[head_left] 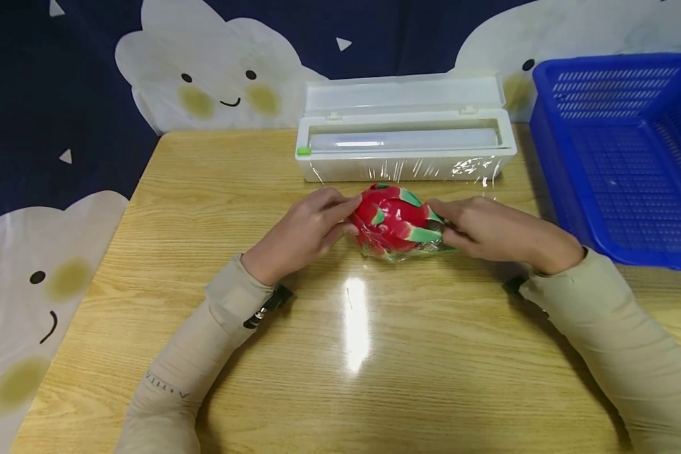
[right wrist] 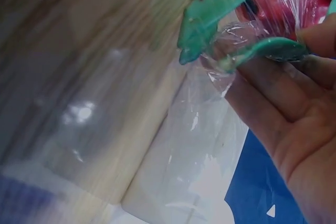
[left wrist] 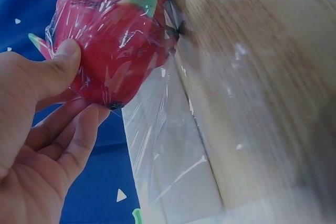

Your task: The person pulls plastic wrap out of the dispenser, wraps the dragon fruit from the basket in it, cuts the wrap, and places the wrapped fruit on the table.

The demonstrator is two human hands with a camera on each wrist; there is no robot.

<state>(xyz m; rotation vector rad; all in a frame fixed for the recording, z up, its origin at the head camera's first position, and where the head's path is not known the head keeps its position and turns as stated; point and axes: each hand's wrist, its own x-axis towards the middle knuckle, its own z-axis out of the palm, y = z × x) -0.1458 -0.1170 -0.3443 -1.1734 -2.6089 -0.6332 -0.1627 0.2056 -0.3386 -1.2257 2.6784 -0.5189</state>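
Note:
A red dragon fruit with green leaf tips lies mid-table, wrapped in clear cling film. My left hand grips its left end; in the left wrist view the thumb presses the wrapped fruit from above and the fingers curl under it. My right hand holds the right end. In the right wrist view its fingers pinch a film-covered green leaf tip, and another leaf tip sticks out above.
A white cling film dispenser box stands open behind the fruit, with film hanging over its front. A blue plastic basket sits at the table's right edge. The wooden table stands over a dark cloth with cloud faces.

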